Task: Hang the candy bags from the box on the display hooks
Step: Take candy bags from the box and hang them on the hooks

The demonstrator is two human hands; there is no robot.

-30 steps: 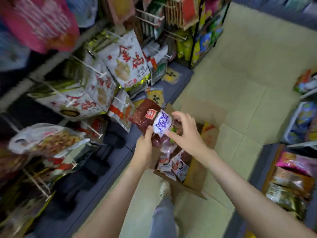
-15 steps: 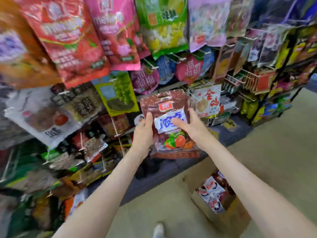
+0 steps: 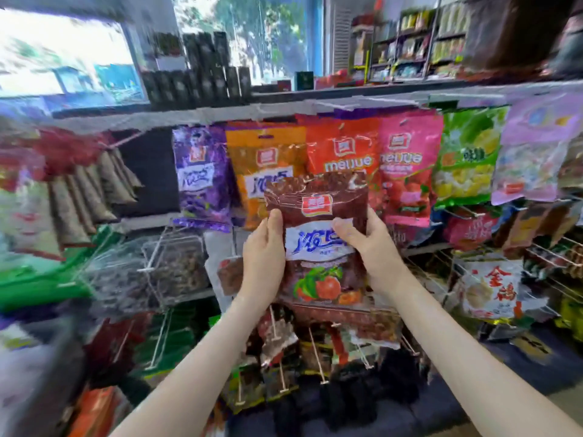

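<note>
Now both hands hold a brown candy bag [image 3: 318, 203] upright, long axis vertical: left hand [image 3: 263, 250] gripping its left edge, right hand [image 3: 370, 244] its right, equally near. It overlaps the hanging orange bag [image 3: 257, 159] and red bag [image 3: 344, 152], whose tops sit higher up.

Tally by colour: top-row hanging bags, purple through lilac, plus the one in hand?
Purple bag: 1
Orange bag: 1
Red bag: 1
Pink bag: 1
Green bag: 1
Lilac bag: 1
Brown bag, held by left hand and right hand: 1
Total: 7
</note>
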